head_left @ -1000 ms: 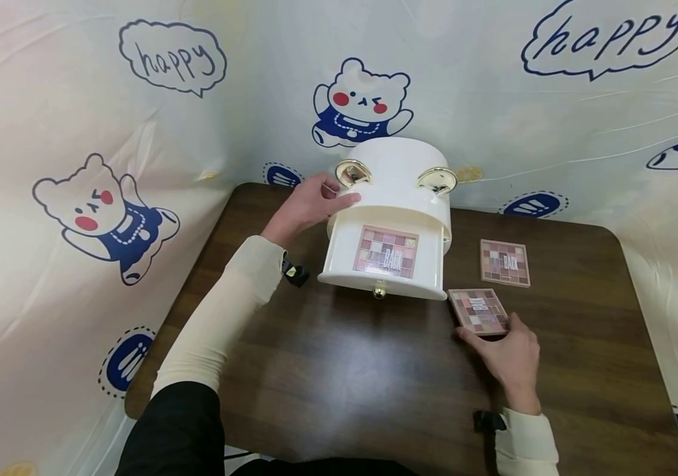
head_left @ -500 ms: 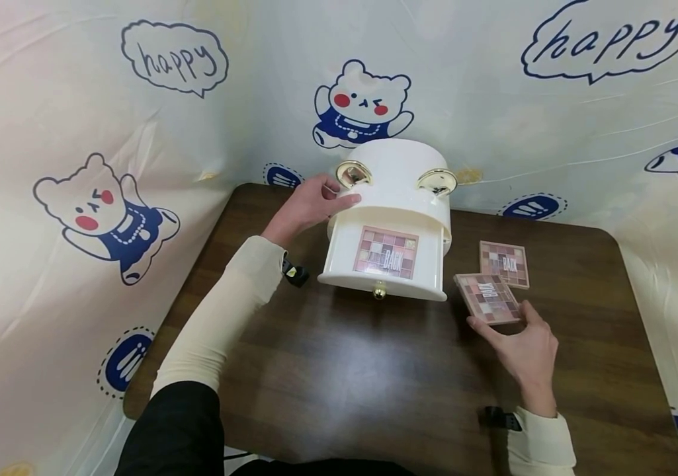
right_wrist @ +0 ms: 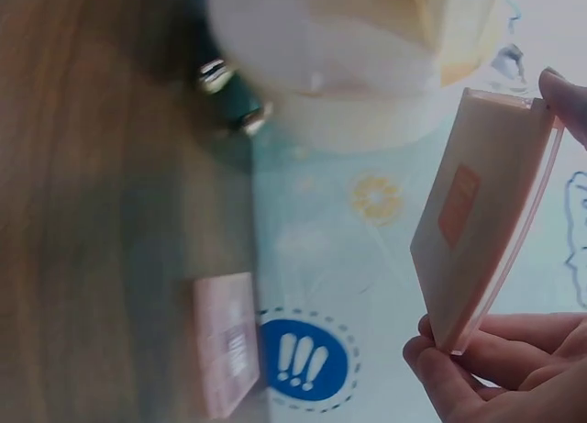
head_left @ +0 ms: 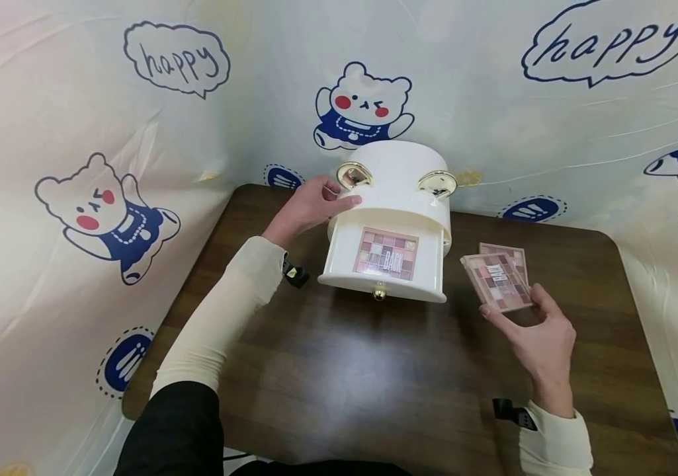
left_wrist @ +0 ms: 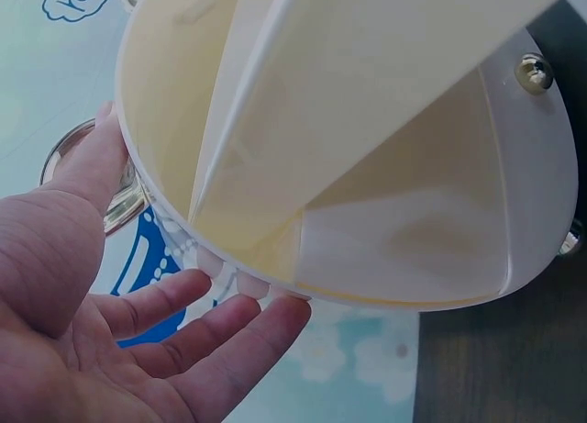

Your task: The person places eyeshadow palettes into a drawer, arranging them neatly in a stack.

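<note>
My left hand rests against the left side of a white rounded storage box, near a gold ring. In the left wrist view, the fingers reach the box's outer rim with the thumb on the wall. The box's drawer is pulled out, and an eyeshadow palette with pink squares lies inside it. With thumb and fingers my right hand pinches a second eyeshadow palette by its edges, tilted up. A third palette lies behind it on the table, partly covered in the head view.
Both gold rings jut from the box front, and a gold knob sticks out of the drawer. The brown wooden table ends at a curtain printed with bears, hung close behind the box.
My right hand has lifted the palette off the table and carried it right and back, tilting it up and overlapping the third palette in view. My left hand has stayed on the box.
</note>
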Tool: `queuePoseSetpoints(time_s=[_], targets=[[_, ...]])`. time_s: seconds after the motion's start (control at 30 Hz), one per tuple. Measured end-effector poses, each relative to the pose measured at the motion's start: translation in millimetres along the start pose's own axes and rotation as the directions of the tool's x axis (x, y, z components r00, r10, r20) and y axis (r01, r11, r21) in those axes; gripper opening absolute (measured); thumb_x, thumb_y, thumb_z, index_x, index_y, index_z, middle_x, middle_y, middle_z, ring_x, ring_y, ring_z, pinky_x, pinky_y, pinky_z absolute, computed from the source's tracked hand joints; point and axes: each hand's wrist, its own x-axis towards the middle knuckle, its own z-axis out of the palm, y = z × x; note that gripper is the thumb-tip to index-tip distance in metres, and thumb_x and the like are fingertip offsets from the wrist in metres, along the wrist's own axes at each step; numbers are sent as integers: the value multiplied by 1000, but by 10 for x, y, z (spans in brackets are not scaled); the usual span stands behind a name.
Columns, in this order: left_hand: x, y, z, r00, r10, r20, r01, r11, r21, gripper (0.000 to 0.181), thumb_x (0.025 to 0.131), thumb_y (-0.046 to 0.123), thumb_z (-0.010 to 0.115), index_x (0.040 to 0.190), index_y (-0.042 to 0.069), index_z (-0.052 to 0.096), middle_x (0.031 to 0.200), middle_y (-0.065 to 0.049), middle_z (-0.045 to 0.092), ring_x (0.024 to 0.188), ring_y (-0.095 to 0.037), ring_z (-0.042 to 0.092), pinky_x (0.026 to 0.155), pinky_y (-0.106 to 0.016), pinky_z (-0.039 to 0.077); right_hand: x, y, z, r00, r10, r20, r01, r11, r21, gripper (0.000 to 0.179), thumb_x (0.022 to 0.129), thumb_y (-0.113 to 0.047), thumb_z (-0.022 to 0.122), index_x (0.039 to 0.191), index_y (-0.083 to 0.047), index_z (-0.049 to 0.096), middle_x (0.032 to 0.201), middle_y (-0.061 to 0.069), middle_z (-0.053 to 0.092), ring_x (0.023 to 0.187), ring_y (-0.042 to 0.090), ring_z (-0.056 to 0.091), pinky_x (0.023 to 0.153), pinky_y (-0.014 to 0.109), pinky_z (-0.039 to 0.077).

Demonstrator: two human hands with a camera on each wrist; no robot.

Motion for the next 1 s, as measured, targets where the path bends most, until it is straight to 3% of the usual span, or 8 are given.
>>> queuePoseSetpoints(time_s=[0.1,0.4,0.53,0.77,1.0], targets=[[-9,-5,-1,1000,-6,-3,6,1000,1,68,83,61,74,126,13,54,118,-7,58,100,-24,60,80,-34,57,-24,-100,-32,1000,-12,6,12,999,30,95,74,-40,90,153,-13,43,154,2,43,136,27,45,112,47,36],[-12,-7,-5,1000,-5,-2,5,1000,7,69,83,63,73,128,13,53,119,-6,58,101,-23,59,81,-34,57,-19,-320,-92,977,-205,57,202,977,63,89,73,-27,92,150,-15,48,150,3,49,132,26,49,111,35,36],[-14,-4,7,1000,-4,5,4,1000,-16,69,83,62,74,128,13,53,120,-6,58,102,-23,60,83,-35,57,1,-404,-92,949,-292,122,286,956,60,89,75,-25,92,151,-17,47,148,5,50,128,26,50,107,32,37],[-28,8,4,1000,-15,0,15,1000,-5,70,83,63,73,128,14,53,120,-5,58,101,-23,60,83,-36,57,81,-609,-42,871,-430,240,430,901,54,90,71,-25,94,149,-17,50,144,7,54,121,26,50,101,54,39],[-37,24,-4,1000,-11,-3,11,1000,5,70,83,63,72,128,14,52,121,-5,57,102,-22,60,80,-31,56,154,-796,29,818,-447,363,451,889,79,92,68,-27,95,148,-12,50,145,9,52,126,26,46,101,57,39]])
